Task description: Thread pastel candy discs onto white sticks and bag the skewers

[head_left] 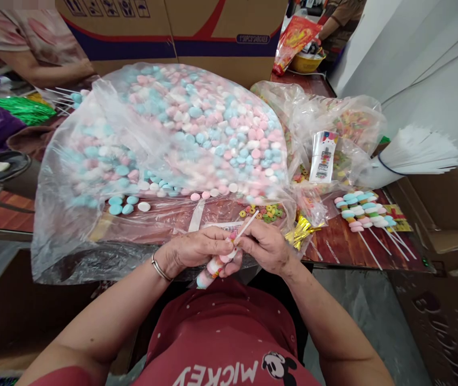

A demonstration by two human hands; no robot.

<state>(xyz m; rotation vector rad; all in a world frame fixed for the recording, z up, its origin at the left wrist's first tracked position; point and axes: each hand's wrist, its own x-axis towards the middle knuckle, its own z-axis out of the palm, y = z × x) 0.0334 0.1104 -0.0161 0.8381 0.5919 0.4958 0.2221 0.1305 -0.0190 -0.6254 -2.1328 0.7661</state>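
Low in front of my chest is a candy skewer (pixel 214 269), a row of pink, white and blue sweets on a white stick in a clear wrapper. My left hand (pixel 202 247) has its fingers closed round the skewer near the bare end of the stick. My right hand (pixel 264 245) pinches at the same spot, where the white stick (pixel 248 226) leaves the wrapper and points up to the right. Beyond my hands, a large clear plastic bag (pixel 68 236) spreads over the table, full of pastel sweets (pixel 197 112). Loose ring candies (pixel 267 213) lie just past my right hand.
Finished-looking skewers (pixel 361 212) lie at the right, near gold twist ties (pixel 303 231). Behind them stand a tub of white sticks (pixel 390 163) and a stack of printed wrappers (pixel 323 156). A dark mug (pixel 7 177) is at left. Cardboard boxes (pixel 221 32) and other people's arms are beyond.
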